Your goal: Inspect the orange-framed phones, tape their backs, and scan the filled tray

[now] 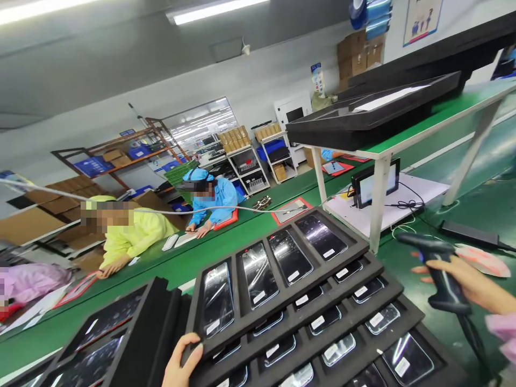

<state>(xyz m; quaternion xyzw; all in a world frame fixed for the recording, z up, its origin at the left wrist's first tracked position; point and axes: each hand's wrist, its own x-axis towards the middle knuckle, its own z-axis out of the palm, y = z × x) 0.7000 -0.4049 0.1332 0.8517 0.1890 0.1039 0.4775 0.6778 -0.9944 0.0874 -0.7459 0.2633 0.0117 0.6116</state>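
My right hand (455, 279) is wrapped round the grip of a black handheld barcode scanner (447, 298), its head pointing left and its cable hanging down. At the lower middle, my left hand (183, 360) grips the near left corner of the top black foam tray (237, 258). Phone-like glass panels (292, 258) with small white labels lie in that tray's slots. Under it, more foam trays (346, 328) are stacked in steps toward me, with labelled panels showing at their exposed edges. The scanner is apart from the trays, to their right.
Another stack of foam trays (133, 333) stands at left. A raised green shelf (403, 142) on white legs holds more black trays at right, with a small monitor (377, 185) beneath. Across the green bench, co-workers in yellow (137, 231) and blue (221, 196) sit working.
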